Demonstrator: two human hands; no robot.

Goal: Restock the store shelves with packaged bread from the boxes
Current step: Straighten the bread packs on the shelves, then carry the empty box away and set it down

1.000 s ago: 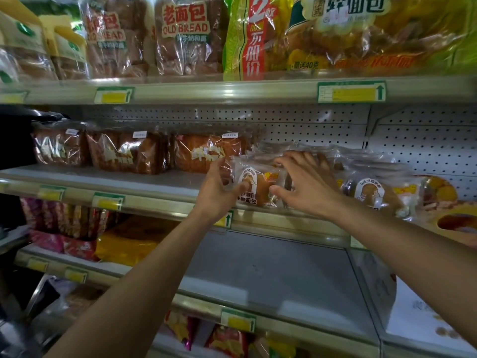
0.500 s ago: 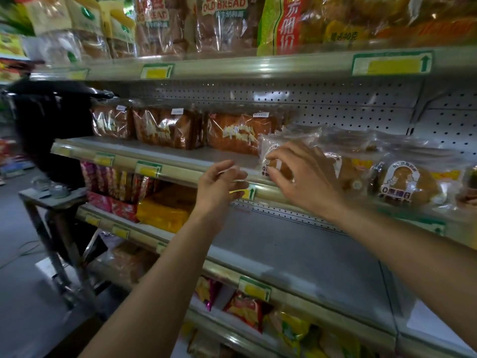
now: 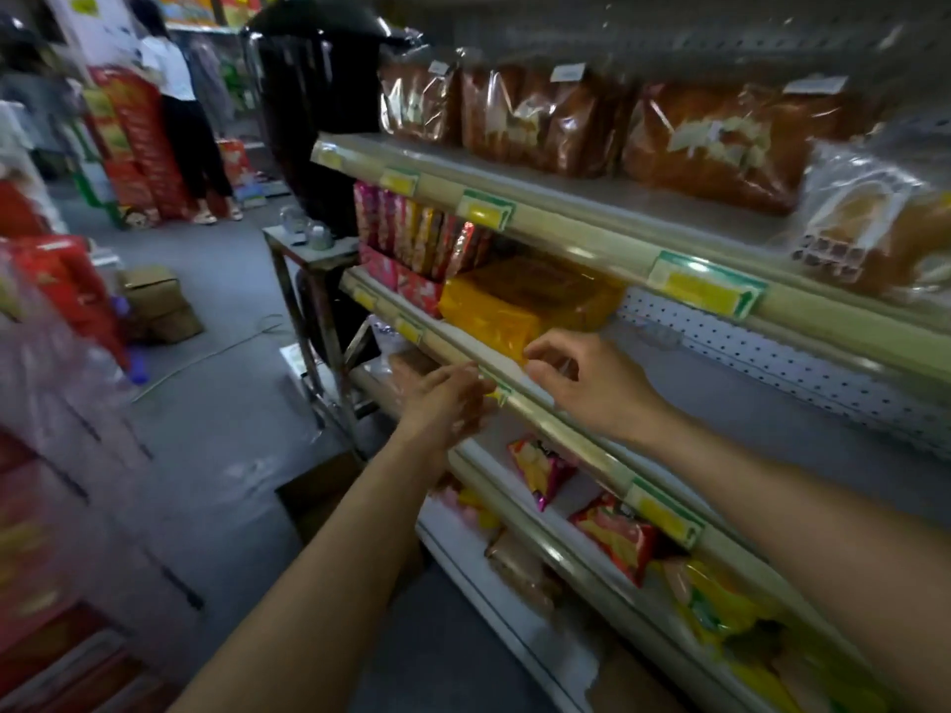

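Packaged bread, brown loaves in clear crinkled plastic bags (image 3: 710, 141), stands in a row on the cream metal upper shelf (image 3: 581, 226) at about one o'clock; a rounder bun pack with a white label (image 3: 869, 223) sits at the row's two o'clock end. Both hands are empty. The left hand (image 3: 442, 403) is flat with straight fingers, and the right hand (image 3: 592, 383) hangs with fingers loosely curled, holding nothing, in front of the middle shelf's edge (image 3: 566, 434). The step looks like a pause between placements; the next move probably calls for turning toward the brown cardboard boxes (image 3: 154, 295) on the floor at ten o'clock to fetch more.
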